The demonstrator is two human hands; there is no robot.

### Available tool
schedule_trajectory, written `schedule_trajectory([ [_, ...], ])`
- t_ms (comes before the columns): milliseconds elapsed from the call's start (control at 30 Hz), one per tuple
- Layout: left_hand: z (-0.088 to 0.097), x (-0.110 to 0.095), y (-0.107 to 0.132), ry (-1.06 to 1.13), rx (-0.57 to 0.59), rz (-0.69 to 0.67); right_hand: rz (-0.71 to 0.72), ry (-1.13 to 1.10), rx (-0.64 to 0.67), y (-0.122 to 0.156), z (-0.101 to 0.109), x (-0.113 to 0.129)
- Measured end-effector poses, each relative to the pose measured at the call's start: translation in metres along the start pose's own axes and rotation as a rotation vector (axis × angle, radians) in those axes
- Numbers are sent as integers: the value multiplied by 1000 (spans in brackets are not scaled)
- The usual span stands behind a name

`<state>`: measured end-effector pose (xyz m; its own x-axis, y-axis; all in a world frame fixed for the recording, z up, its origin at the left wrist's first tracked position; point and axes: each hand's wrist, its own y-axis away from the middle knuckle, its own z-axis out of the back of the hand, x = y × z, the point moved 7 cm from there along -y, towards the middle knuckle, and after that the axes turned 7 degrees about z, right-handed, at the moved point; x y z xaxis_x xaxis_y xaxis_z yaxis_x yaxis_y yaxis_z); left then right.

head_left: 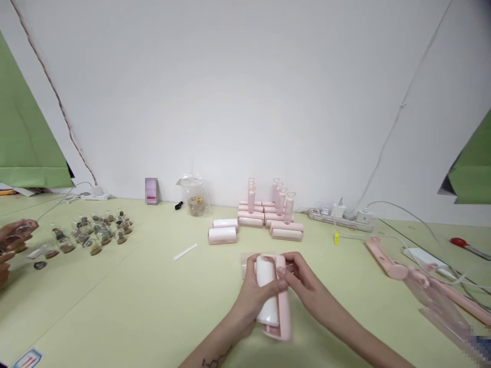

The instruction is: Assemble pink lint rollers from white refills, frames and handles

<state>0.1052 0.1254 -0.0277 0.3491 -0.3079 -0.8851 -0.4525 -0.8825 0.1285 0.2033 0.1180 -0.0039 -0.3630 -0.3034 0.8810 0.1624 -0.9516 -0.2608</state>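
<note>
Both my hands hold a pink lint-roller case with a white roll sitting in it, low in the middle of the view above the table. My left hand wraps round the roll and case from the left, thumb on top. My right hand grips the case's far end from the right, fingers curled. Behind them lies a stack of pink cases and rolls with several upright pink handles, and two white rolls in pink cases sit in front of the stack.
Another person's hands work at the far left beside several small glass bottles. A power strip with cables, long pink handles, a plastic bag and a white strip lie on the pale green table.
</note>
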Motion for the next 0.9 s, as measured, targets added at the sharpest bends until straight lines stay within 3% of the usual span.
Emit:
schedule_trajectory([
  [200,18,-6,11,-560,91,74,113,327,356,2,14,27],
  [333,16,-1,20,-824,114,40,242,730,498,11,0,41],
  [400,13,2,23,-912,144,44,295,828,537,17,-8,43],
  [600,2,1,29,-1001,239,24,342,821,593,33,-15,36],
  [900,-6,-9,45,-904,219,-31,262,626,545,34,-8,35],
])
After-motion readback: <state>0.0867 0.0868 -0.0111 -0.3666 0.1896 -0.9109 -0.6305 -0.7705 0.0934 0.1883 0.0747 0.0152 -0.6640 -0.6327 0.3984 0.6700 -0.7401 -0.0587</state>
